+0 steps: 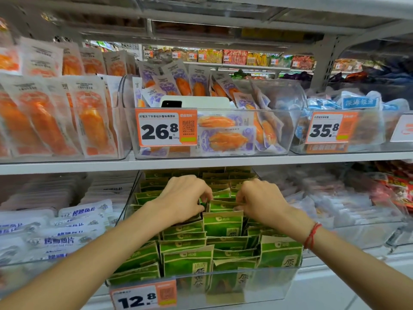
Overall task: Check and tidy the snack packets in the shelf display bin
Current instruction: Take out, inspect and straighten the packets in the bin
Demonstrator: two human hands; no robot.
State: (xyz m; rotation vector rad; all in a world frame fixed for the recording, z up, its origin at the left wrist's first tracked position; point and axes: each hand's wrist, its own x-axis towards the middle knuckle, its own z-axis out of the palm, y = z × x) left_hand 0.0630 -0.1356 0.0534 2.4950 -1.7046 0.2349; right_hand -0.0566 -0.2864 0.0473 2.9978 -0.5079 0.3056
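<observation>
Both hands are deep in the clear display bin (288, 280) on the lower shelf, working the green snack packets (222, 223) that stand in rows inside it. The left hand (181, 199) reaches in from the left with its fingers curled down, the fingertips pinching the top edge of a packet in the middle rows; the thumb sits on the near side of that edge. The right hand (260, 199) mirrors it from the right, fingers bent and bunched, tips nipping the top of a green packet just across from the left fingers; exactly which packet each hand has is hard to tell in the crowd. Between the two sets of fingertips there is only a narrow gap, filled with packet tops. Just below the fingers stands one upright green packet, face forward, and nearer still the rows lean at mixed angles toward the bin's front wall. A red string bracelet (311, 236) circles the right wrist. Below the hands, clipped to the bin front, is an orange price tag (143, 295) reading 12.8. Above the fingers, on the upper shelf, another clear bin (279, 130) holds purple-and-orange packets behind a 26.8 tag (165, 127).
</observation>
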